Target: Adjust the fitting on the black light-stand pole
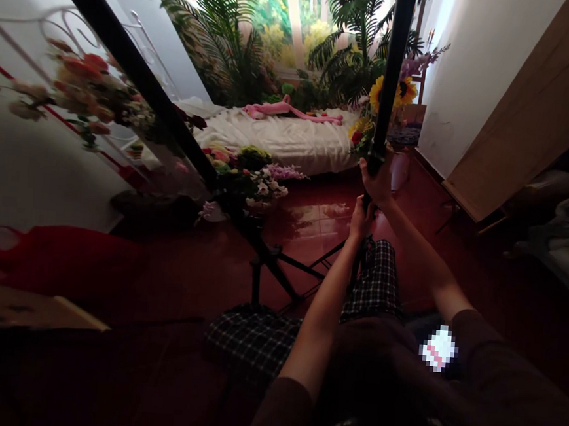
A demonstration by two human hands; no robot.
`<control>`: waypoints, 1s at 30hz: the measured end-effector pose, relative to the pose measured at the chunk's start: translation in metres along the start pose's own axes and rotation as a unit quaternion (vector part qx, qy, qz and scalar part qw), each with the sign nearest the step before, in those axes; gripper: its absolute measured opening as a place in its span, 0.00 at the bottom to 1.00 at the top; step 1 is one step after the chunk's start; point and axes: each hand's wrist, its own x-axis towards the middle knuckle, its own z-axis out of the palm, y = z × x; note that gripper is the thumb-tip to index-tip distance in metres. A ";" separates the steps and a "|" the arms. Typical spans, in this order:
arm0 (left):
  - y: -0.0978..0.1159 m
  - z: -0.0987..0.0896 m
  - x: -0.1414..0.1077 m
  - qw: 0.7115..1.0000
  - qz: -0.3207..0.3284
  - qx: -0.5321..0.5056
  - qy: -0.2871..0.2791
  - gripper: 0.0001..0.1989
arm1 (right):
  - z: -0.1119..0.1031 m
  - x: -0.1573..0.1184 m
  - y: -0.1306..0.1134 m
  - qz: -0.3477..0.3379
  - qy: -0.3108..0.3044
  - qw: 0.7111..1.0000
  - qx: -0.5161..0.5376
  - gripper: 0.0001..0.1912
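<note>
A long black stand pole rises nearly upright in front of me in the head view. My right hand grips it just under a collar, the thumb up along its side. Lower on the same pole, my left hand is wrapped around it, close below the right one. The pole's foot is partly hidden behind my left forearm and my checked trousers. To the left, a second black stand slants across the view, its spread legs reaching the floor by my knee; neither hand touches it.
Flower bunches stand behind the slanted stand. Beyond lies a low bed with a white cover and a pink plush toy. A red bag is at left, a wooden board at right. The red tiled floor is shiny.
</note>
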 end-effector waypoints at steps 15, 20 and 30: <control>0.005 0.005 -0.001 1.000 0.004 -0.008 0.017 0.17 | -0.039 0.006 -0.003 -0.070 -0.006 0.997 -0.043 0.34; 0.003 0.005 0.000 1.000 0.005 -0.018 0.018 0.18 | -0.065 -0.069 0.036 0.004 -0.074 0.997 -0.014 0.26; 0.006 0.001 -0.002 1.000 0.006 0.000 0.009 0.18 | -0.055 -0.104 0.076 0.200 -0.072 0.973 0.089 0.18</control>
